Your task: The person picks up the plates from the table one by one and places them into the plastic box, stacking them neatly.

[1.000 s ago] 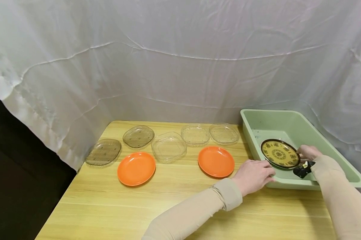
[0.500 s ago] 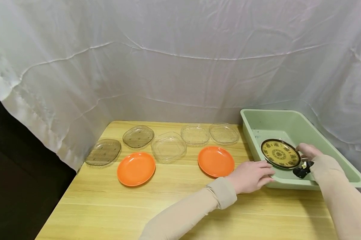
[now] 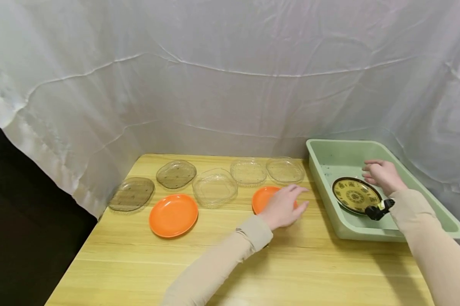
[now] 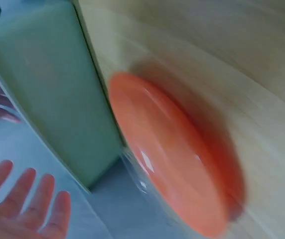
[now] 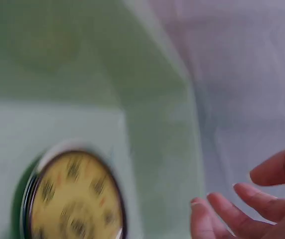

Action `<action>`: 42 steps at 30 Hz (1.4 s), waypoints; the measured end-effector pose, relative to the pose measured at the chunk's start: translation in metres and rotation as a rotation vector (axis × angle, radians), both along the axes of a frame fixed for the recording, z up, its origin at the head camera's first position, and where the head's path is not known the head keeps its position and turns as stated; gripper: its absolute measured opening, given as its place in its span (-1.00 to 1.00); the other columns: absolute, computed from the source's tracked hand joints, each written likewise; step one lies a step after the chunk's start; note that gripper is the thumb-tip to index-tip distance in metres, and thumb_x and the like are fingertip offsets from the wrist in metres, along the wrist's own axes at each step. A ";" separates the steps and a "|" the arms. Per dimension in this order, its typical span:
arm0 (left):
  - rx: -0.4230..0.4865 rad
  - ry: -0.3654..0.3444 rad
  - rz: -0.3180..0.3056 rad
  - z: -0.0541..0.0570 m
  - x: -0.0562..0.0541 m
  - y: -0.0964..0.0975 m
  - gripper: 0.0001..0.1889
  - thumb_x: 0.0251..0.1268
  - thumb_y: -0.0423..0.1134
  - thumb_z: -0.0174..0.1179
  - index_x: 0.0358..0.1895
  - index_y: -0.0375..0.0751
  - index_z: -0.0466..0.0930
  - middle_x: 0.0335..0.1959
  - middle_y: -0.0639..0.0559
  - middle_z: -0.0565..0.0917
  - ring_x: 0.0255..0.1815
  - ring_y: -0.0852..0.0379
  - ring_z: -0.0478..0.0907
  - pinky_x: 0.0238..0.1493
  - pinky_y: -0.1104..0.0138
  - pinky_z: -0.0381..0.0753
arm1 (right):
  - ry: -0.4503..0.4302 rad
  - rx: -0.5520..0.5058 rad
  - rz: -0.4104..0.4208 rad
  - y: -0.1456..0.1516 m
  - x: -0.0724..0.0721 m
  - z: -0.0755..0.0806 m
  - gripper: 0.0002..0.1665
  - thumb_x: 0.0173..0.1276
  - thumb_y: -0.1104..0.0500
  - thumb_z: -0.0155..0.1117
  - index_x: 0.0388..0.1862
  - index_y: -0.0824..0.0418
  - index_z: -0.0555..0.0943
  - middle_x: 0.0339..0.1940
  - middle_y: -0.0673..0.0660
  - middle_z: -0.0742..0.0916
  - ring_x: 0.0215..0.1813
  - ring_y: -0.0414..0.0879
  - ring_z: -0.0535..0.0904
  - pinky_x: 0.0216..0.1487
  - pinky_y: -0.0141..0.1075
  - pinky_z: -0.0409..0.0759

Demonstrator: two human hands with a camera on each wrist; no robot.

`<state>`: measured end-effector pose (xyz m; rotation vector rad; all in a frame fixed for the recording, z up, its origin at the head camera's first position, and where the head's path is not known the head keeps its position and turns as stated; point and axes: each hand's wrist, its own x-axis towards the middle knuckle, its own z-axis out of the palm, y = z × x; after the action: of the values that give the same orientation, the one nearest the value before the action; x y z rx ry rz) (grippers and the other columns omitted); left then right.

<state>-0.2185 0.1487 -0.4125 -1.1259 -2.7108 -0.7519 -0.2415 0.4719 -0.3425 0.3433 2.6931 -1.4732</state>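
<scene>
My left hand hovers over the right-hand orange plate, its fingers spread and holding nothing. That plate is partly hidden by the hand in the head view; in the left wrist view the orange plate looks whole but blurred. Above the green basin is my right hand, fingers loosely bent around nothing. Below it in the basin lies a yellow patterned plate with a dark rim. The right wrist view shows the yellow plate apart from the fingers, with more rims beneath it.
Another orange plate lies on the wooden table. Behind are two smoky glass plates, one smoky plate at the far left, and clear glass plates, the largest clear plate in the middle. A pale curtain hangs behind.
My left hand has left the basin's rim and moved left over the orange plate. My right hand has let go of the yellow plate's edge and risen; the plate stays in the basin.
</scene>
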 end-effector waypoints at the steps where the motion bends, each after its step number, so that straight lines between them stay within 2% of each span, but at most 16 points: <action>1: 0.020 -0.011 0.026 -0.001 -0.003 -0.006 -0.53 0.55 0.01 0.02 0.43 0.04 0.41 0.38 0.12 0.52 0.34 0.15 0.55 0.37 0.33 0.55 | 0.036 -0.033 -0.002 -0.006 0.000 0.003 -0.34 0.61 0.12 -0.26 0.54 0.48 0.13 0.15 0.26 0.64 -0.27 -0.54 0.54 -0.13 -0.59 0.67; 3: 0.043 -0.034 0.079 -0.005 -0.010 -0.016 -0.52 0.52 -0.01 0.06 0.42 0.01 0.43 0.35 0.08 0.54 0.31 0.10 0.57 0.32 0.31 0.59 | 0.094 -0.115 -0.003 -0.019 0.001 0.011 -0.53 0.62 0.16 -0.21 0.40 0.24 0.34 -0.11 -0.15 0.70 -0.28 -0.55 0.56 -0.14 -0.62 0.65; 5: 0.046 -0.064 0.136 -0.009 -0.017 -0.025 -0.51 0.50 -0.01 0.09 0.42 0.01 0.42 0.33 0.06 0.55 0.26 0.07 0.60 0.22 0.27 0.64 | 0.146 -0.221 -0.011 -0.033 0.003 0.018 -0.72 0.60 0.20 -0.14 0.17 0.05 0.43 -0.30 -0.40 0.64 -0.26 -0.50 0.61 -0.15 -0.61 0.65; 7: 0.049 -0.093 0.191 -0.013 -0.022 -0.034 -0.50 0.48 -0.02 0.11 0.42 -0.01 0.42 0.32 0.03 0.55 0.22 0.03 0.62 0.13 0.22 0.68 | 0.187 -0.328 -0.008 -0.048 0.006 0.025 -0.78 0.58 0.25 -0.09 0.03 -0.03 0.43 -0.33 -0.39 0.68 -0.24 -0.45 0.64 -0.16 -0.60 0.65; 12: 0.038 -0.156 0.302 -0.020 -0.029 -0.049 -0.44 0.46 0.01 0.15 0.45 -0.05 0.38 0.37 -0.05 0.51 0.25 -0.04 0.60 0.13 0.13 0.69 | 0.269 -0.500 0.023 -0.086 0.018 0.036 -0.73 0.58 0.31 -0.11 0.04 0.01 0.46 -0.26 -0.28 0.74 -0.19 -0.40 0.68 -0.14 -0.59 0.66; 16: 0.009 -0.191 0.366 -0.023 -0.031 -0.056 -0.36 0.44 0.05 0.18 0.49 -0.09 0.33 0.35 -0.10 0.51 0.14 -0.07 0.64 0.05 0.17 0.71 | 0.325 -0.625 0.063 -0.115 0.028 0.034 -0.71 0.55 0.37 -0.10 0.08 0.09 0.47 -0.20 -0.18 0.75 -0.16 -0.34 0.70 -0.10 -0.56 0.68; 19: -0.008 -0.232 0.404 -0.026 -0.033 -0.059 -0.32 0.43 0.09 0.19 0.48 -0.16 0.30 0.34 -0.16 0.50 0.12 -0.11 0.65 0.08 0.14 0.71 | 0.339 -0.680 0.091 -0.136 0.035 0.027 -0.70 0.54 0.39 -0.06 0.09 0.11 0.48 -0.15 -0.12 0.75 -0.13 -0.31 0.71 -0.06 -0.53 0.69; 22: -0.033 -0.263 0.440 -0.030 -0.036 -0.062 -0.29 0.42 0.13 0.19 0.46 -0.21 0.30 0.34 -0.20 0.49 0.16 -0.15 0.63 0.19 0.10 0.68 | 0.321 -0.674 0.104 -0.156 0.040 0.018 -0.68 0.53 0.40 -0.03 0.09 0.07 0.48 -0.12 -0.12 0.75 -0.09 -0.30 0.70 0.00 -0.52 0.68; 29: -0.084 -0.334 0.480 -0.038 -0.043 -0.064 -0.26 0.42 0.21 0.15 0.42 -0.26 0.29 0.33 -0.21 0.50 0.18 -0.17 0.61 0.21 0.09 0.67 | 0.228 -0.599 0.073 -0.188 0.041 -0.013 -0.66 0.54 0.38 -0.09 0.12 0.04 0.44 -0.11 -0.16 0.70 -0.08 -0.34 0.66 0.02 -0.54 0.66; 34: -0.049 -0.415 0.473 -0.041 -0.046 -0.065 -0.26 0.39 0.18 0.20 0.41 -0.29 0.29 0.22 -0.22 0.61 0.18 -0.18 0.62 0.20 0.08 0.66 | 0.191 -0.534 -0.007 -0.198 0.035 -0.037 -0.64 0.52 0.38 -0.03 0.24 0.22 0.40 -0.20 -0.23 0.67 -0.10 -0.36 0.64 0.01 -0.52 0.65; 39: -0.051 -0.472 0.469 -0.042 -0.048 -0.066 -0.15 0.39 0.17 0.21 0.53 -0.34 0.18 0.27 -0.28 0.61 0.25 -0.20 0.60 0.30 0.08 0.61 | 0.168 -0.455 -0.063 -0.203 0.028 -0.054 -0.54 0.51 0.37 -0.02 0.36 0.37 0.35 -0.17 -0.20 0.64 -0.13 -0.38 0.60 0.00 -0.50 0.65; 42: -0.066 -0.490 0.470 -0.044 -0.049 -0.068 -0.14 0.38 0.16 0.23 0.52 -0.37 0.20 0.20 -0.27 0.65 0.14 -0.13 0.65 0.24 0.10 0.65 | 0.158 -0.430 -0.074 -0.205 0.024 -0.062 -0.50 0.50 0.38 -0.04 0.39 0.40 0.33 -0.13 -0.14 0.63 -0.16 -0.40 0.58 -0.03 -0.52 0.64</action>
<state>-0.2678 0.0811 -0.4568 -0.2933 -3.2246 -0.9554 -0.2172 0.2671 -0.4046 0.3127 2.3952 -2.1208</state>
